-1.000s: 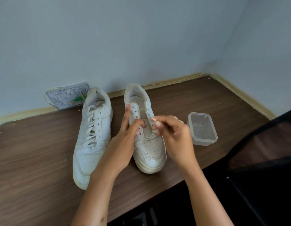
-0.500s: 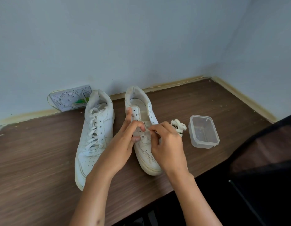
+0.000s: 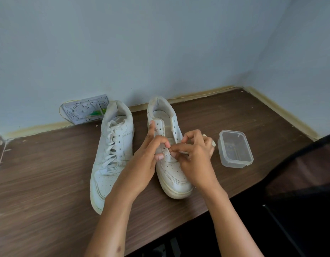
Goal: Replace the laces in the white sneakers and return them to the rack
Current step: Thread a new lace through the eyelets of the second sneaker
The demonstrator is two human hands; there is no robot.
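Note:
Two white sneakers stand side by side on a brown wooden table (image 3: 49, 182), toes toward me. The left sneaker (image 3: 112, 154) is fully laced. The right sneaker (image 3: 169, 164) has bare eyelets along its upper rows. My left hand (image 3: 147, 156) holds the right sneaker's left eyelet flap near the lowest eyelets, index finger stretched up along the flap. My right hand (image 3: 193, 154) pinches the tip of a white lace (image 3: 167, 154) right at a low eyelet. The rest of the lace is bundled behind my right hand, only a sliver (image 3: 213, 142) showing.
A clear plastic container (image 3: 234, 149) sits open to the right of the sneakers. A grey patterned panel (image 3: 84, 110) leans on the wall behind the left sneaker. Walls close the table at the back and right. A dark chair (image 3: 299, 173) stands at the lower right.
Both hands have dropped from the middle eyelets to the lowest ones near the toe. My right hand now covers the lace bundle that showed half a second ago.

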